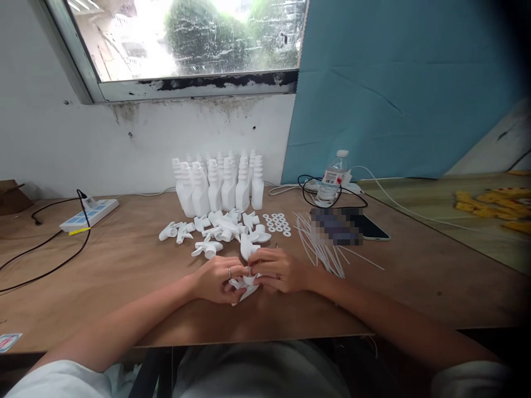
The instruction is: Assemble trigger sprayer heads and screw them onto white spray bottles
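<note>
My left hand (219, 279) is closed around a white trigger spray head (249, 288) low over the front of the table. Opposite it, my right hand (284, 270) has its fingers bent and pressed at the collar of the same spray head. Whether a small part sits between those fingertips is hidden. Just beyond my hands lies a pile of white trigger spray heads (224, 225), one of them close to my right fingertips. Small white ring washers (276, 223) are laid out in rows to the right of the pile. Thin white tubes (319, 246) lie loosely beside my right forearm.
White spray bottles (214, 188) without heads stand grouped near the wall. A clear water bottle (332, 179) with a black cable (305, 190) around it is at the back right, behind a phone (373, 228). On the left lies a power strip (91, 214) with cables.
</note>
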Demonstrator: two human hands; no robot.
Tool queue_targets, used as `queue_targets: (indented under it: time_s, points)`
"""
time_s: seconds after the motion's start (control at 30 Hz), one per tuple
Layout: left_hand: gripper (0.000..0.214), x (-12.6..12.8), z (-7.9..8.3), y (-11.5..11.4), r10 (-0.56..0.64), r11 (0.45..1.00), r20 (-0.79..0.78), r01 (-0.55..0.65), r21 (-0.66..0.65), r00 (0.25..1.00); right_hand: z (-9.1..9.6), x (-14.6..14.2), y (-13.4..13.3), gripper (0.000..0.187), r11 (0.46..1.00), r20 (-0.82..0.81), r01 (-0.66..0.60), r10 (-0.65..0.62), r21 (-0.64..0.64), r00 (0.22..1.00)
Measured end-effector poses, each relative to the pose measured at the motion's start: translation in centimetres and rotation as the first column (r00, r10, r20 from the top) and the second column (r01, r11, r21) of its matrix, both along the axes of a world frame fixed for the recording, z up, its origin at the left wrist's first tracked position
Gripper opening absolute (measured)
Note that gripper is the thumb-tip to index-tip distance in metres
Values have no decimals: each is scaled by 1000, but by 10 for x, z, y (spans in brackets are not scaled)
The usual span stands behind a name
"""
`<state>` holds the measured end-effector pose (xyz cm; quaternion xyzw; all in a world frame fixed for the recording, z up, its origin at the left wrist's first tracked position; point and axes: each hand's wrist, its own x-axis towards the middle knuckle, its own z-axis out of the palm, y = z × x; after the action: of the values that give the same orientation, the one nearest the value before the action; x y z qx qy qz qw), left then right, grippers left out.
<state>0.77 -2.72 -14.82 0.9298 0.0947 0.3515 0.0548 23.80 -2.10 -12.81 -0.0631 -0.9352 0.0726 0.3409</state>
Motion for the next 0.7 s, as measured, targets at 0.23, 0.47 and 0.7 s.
queue_targets:
  time_s: [0.23,0.47,0.7]
  points:
    - [25,-1,-1,1,70,997,-58,-68,38,996,25,57,51,22,839,174,514,-488,-179,856]
    - [23,0,3,-4,127,991,-91,-123,43,988,38,156,97,18,430,694,898,-618,-94,369]
    - [24,0,4,-3,140,990,-116,-136,39,983,28,155,97,53,354,807,882,-392,-311,442]
